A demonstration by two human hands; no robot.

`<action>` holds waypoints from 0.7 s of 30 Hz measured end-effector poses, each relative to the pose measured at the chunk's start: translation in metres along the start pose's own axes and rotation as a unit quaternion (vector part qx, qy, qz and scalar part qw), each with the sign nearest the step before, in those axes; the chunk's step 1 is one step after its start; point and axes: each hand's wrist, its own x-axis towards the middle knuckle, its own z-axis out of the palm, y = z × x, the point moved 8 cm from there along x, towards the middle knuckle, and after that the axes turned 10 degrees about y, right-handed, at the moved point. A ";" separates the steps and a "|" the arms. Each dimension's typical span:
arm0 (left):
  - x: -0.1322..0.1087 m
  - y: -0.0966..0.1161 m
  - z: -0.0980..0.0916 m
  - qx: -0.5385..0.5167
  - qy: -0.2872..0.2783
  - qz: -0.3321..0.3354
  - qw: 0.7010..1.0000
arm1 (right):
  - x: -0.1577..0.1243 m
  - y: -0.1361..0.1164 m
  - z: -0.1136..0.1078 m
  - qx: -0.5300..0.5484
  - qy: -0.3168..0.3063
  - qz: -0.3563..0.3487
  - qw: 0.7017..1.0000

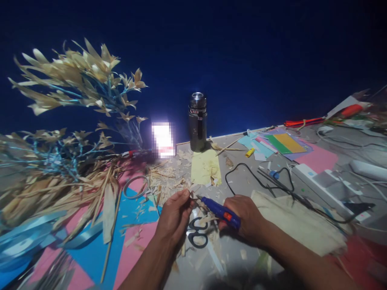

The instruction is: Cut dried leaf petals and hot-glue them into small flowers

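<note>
My right hand (246, 217) is wrapped round a blue glue gun (216, 207) with a red switch, its nozzle pointing up and to the left. Close to that tip, my left hand (175, 215) is closed in a pinch; the small thing between its fingertips is too small to name. Black-handled scissors (198, 237) lie on the table just below and between my hands. Dry husk scraps (163, 181) are scattered beyond my left hand.
A dark flask (198, 125) stands at the back by a yellow paper (201, 167). Dried husk flowers (90, 80) rise at left. To the right are a folded cloth (296, 221), a black cord (242, 167) and a white power strip (320, 193). A tape ring (136, 196) lies left.
</note>
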 end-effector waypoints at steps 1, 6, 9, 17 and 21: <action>0.000 0.001 0.000 -0.001 0.000 0.001 1.000 | 0.000 0.001 0.000 -0.001 -0.001 0.002 1.000; 0.000 0.004 0.001 -0.006 -0.002 0.002 1.000 | 0.000 0.001 -0.006 0.017 0.010 -0.002 1.000; 0.000 0.002 0.001 -0.005 -0.004 -0.001 1.000 | 0.000 -0.001 -0.004 0.023 0.003 -0.009 1.000; 0.002 0.001 -0.001 -0.006 -0.006 0.003 1.000 | -0.001 0.003 -0.001 0.006 -0.012 0.017 1.000; 0.001 0.005 -0.001 -0.013 0.002 0.003 1.000 | 0.003 0.006 -0.007 0.104 -0.010 0.073 0.992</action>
